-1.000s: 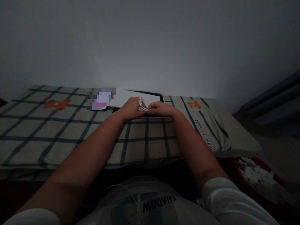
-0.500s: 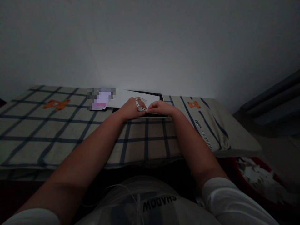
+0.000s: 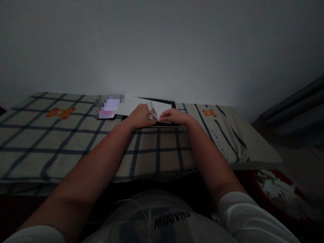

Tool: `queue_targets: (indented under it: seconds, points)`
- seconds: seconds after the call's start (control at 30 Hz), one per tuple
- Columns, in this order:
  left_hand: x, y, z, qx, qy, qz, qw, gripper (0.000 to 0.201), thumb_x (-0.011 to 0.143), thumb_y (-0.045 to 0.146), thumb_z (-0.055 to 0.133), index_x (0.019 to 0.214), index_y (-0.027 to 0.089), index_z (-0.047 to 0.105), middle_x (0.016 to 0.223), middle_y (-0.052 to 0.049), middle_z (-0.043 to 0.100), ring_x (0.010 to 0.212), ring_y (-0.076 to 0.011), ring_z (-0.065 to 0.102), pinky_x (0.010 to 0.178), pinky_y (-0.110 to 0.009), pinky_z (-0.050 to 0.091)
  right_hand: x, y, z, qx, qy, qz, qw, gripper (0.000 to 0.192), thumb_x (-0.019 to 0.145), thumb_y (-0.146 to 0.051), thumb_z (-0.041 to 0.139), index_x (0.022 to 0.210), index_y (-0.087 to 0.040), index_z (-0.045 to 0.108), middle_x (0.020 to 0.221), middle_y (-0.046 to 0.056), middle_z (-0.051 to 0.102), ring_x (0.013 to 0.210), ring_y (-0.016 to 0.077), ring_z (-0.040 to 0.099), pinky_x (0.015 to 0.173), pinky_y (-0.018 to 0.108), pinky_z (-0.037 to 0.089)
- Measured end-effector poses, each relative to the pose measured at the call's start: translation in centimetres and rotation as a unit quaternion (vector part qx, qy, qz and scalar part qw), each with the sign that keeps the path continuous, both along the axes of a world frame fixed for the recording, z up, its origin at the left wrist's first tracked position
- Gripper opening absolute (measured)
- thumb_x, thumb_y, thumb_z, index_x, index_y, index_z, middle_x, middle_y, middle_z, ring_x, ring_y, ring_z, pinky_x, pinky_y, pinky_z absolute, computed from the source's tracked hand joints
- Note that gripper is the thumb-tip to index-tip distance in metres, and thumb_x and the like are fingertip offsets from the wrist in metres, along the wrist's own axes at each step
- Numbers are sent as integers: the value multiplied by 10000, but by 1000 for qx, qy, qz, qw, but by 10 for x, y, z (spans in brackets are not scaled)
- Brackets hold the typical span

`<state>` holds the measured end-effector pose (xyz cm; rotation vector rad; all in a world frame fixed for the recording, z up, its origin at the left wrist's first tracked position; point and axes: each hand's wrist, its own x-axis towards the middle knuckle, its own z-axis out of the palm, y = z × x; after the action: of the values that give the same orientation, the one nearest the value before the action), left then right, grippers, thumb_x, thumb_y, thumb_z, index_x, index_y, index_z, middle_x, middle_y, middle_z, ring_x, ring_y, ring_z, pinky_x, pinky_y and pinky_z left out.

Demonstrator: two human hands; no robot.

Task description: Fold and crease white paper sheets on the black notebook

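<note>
A narrow white strip with dark marks (image 3: 152, 109), likely paper, curls up between my hands. My left hand (image 3: 141, 115) has its fingers closed around the strip's near part, partly hidden behind the knuckles. On the other side, my right hand (image 3: 175, 116) pinches the strip's end between thumb and fingertips. Both hands rest above a white sheet (image 3: 162, 107), which lies on a flat black item (image 3: 167, 101) whose kind I cannot tell.
A phone with a lit, partly blurred screen (image 3: 110, 107) lies left of the sheet. The checked cloth (image 3: 149, 152) covers the surface, which meets a grey wall (image 3: 162, 47). At lower right stands a red bin (image 3: 283, 175) with crumpled paper. A white cord (image 3: 131, 201) hangs by my shirt.
The strip's loop by my left hand has opened into a more upright, slanting curve, with a free end pointing up. My left fingers have shifted slightly; my right hand has barely moved.
</note>
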<state>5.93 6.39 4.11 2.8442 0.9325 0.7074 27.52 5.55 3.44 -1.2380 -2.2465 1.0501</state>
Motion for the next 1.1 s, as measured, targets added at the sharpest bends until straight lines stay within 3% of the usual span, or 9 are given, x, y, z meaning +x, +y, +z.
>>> queue_targets:
  seconds: [0.33, 0.5, 0.83, 1.1]
  points:
    - [3, 4, -6, 47, 29, -41, 998, 213, 797, 341, 566, 775, 189, 715, 731, -43, 683, 775, -191, 585, 798, -336, 406, -2, -2, 2, -14, 0, -6, 1000, 319, 748, -422, 635, 886, -142, 704, 799, 39, 667, 707, 131, 541, 668, 260, 396]
    - [3, 4, -7, 53, 28, -49, 997, 224, 808, 332, 552, 785, 183, 717, 734, -49, 683, 777, -195, 585, 796, -342, 405, -3, -1, 0, 13, -17, 29, 999, 317, 789, -429, 593, 871, -137, 685, 764, 30, 638, 694, 128, 521, 662, 260, 388]
    - [2, -2, 1, 28, 43, -6, 999, 194, 751, 307, 583, 797, 182, 724, 758, -45, 689, 797, -199, 591, 800, -338, 412, 0, -2, 2, 14, -9, 14, 1000, 337, 767, -447, 623, 890, -145, 703, 831, 43, 677, 738, 138, 556, 707, 266, 409]
    - [4, -3, -1, 42, 84, 17, 995, 295, 827, 394, 506, 885, 205, 725, 835, -51, 694, 869, -197, 591, 783, -309, 406, -2, -6, 7, 9, -18, -7, 1000, 312, 765, -416, 626, 884, -136, 696, 786, 32, 655, 696, 123, 526, 675, 255, 390]
